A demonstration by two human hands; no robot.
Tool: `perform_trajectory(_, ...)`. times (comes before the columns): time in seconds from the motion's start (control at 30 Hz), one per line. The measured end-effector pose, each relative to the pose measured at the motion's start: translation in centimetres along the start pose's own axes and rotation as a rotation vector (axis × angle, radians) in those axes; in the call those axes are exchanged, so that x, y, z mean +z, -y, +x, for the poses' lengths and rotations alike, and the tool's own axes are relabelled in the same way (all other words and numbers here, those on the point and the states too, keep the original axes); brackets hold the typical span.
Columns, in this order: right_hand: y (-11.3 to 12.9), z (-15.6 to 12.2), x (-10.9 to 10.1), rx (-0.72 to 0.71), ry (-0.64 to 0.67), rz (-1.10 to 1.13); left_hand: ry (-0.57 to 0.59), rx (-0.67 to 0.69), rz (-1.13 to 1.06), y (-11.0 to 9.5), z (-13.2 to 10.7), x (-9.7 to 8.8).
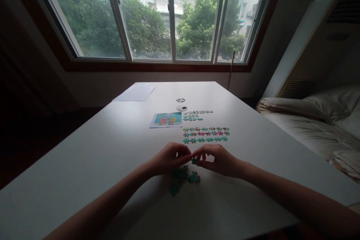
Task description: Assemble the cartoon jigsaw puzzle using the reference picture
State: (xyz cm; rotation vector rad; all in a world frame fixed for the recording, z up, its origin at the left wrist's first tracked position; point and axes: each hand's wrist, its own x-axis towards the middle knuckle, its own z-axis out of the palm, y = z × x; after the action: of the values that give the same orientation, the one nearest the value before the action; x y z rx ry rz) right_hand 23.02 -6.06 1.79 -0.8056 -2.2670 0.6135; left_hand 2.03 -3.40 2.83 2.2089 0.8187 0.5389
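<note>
Over the white table, my two hands meet at the fingertips. A small green jigsaw puzzle piece is pinched between the thumb and fingers of my right hand. My left hand is closed, its thumb and fingertips pressed together beside that piece; whatever lies between them is hidden. Just below my hands is a loose pile of mostly green puzzle pieces, partly in shadow. Beside the pile lies a small green cluster with a red bit. Beyond my hands, more pieces stand in neat rows.
A colourful cartoon picture sheet lies left of the rows. Shorter rows of pieces and two round black-and-white items sit farther back. White paper is at the far left corner. A pale sofa stands to the right.
</note>
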Motion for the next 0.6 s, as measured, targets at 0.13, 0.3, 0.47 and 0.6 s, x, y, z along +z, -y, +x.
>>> perform_trajectory(0.13,0.04,0.21,-0.02,0.078,-0.031,0.054,-0.01,-0.005,-0.04,-0.08,-0.06,0.19)
perform_trajectory(0.3,-0.24,0.28,0.2,0.166,-0.043,0.056,-0.017,0.008,-0.055,0.07,-0.07,0.38)
perform_trajectory(0.47,-0.46,0.22,0.38,0.157,-0.036,0.071,-0.051,0.006,-0.042,0.04,0.01,0.91)
perform_trajectory(0.6,-0.55,0.18,0.06,0.133,-0.106,-0.031,-0.121,-0.056,-0.115,0.31,0.2,0.88)
